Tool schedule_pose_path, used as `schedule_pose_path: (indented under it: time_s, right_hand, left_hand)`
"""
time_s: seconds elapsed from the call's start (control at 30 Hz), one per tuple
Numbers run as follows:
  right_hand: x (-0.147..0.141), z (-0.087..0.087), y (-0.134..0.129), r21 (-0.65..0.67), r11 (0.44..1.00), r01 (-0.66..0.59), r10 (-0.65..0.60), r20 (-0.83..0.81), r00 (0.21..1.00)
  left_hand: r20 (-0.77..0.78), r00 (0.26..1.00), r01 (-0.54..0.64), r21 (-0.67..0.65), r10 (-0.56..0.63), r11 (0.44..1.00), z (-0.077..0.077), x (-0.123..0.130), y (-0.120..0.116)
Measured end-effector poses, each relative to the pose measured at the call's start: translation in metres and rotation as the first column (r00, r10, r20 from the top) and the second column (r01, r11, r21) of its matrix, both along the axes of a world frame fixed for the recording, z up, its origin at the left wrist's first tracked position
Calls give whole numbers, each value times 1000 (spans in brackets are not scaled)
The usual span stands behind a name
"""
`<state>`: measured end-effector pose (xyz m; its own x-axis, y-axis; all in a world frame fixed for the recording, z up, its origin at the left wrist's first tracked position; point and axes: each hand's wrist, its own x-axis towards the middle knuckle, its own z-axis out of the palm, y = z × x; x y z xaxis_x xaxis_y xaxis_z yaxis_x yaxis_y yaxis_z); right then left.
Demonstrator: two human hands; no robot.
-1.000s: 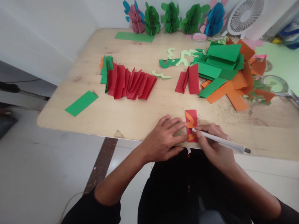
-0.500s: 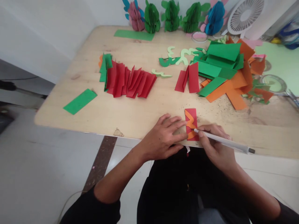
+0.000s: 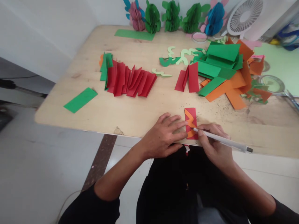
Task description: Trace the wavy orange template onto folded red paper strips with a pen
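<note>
Near the table's front edge lies a small red paper piece with a wavy orange paper cutout on top. My left hand rests flat beside it, fingers spread, the fingertips pressing on the cutout's left side. My right hand grips a white pen, its tip at the cutout's right edge. Any drawn line is too small to make out. Beyond my hands stand a folded red paper and a row of folded red papers.
Green and orange paper pieces are heaped at the right. A green strip lies at the left. Along the wall stand several paper honeycomb figures and a white fan. Tape rolls and scissors sit far right.
The pen tip has shifted very slightly up along the orange cutout's right edge. My left hand keeps its place, and the whole view has moved a little.
</note>
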<state>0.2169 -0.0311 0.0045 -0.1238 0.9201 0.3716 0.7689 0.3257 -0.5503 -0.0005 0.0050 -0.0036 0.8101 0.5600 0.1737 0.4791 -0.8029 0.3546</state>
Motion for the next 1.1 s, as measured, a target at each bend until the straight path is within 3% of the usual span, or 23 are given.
schedule_pose_path:
  time_s: [1.1]
  right_hand:
    - [1, 0, -1, 25, 1000, -5, 5, 9, 1000]
  left_hand:
    - [-6, 1000, 9, 12, -9, 1000, 0, 0, 1]
